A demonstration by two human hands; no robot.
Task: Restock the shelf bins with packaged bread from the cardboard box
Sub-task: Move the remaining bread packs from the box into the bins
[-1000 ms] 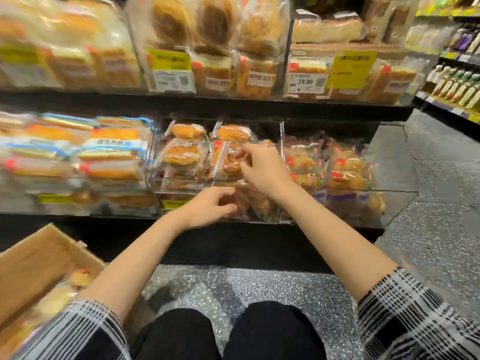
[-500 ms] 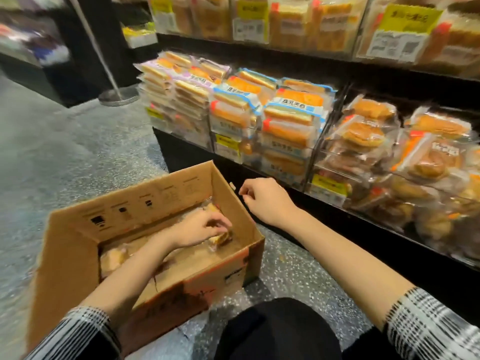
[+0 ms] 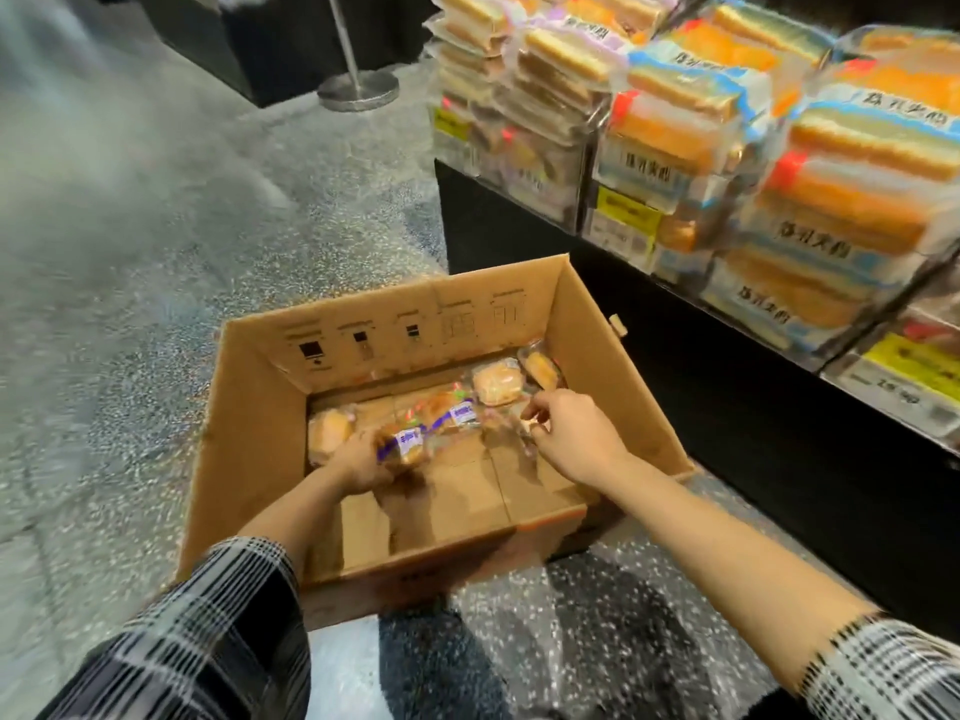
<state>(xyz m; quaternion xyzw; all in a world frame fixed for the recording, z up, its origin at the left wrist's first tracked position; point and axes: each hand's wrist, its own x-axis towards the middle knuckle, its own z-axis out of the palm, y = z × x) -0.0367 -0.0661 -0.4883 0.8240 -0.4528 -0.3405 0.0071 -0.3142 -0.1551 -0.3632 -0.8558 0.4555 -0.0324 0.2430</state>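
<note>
View has swung from the shelf bins (image 3: 675,163) down to the cardboard box (image 3: 270,407) on the floor (next pickup round). Both hands now inside it. Left hand (image 3: 363,462) curls round a purple-labelled bread pack (image 3: 402,446) at the box's left. Right hand (image 3: 574,433), empty half a second ago, pinches clear wrapper (image 3: 511,423) mid-box. A few packs remain along the far wall.
</note>
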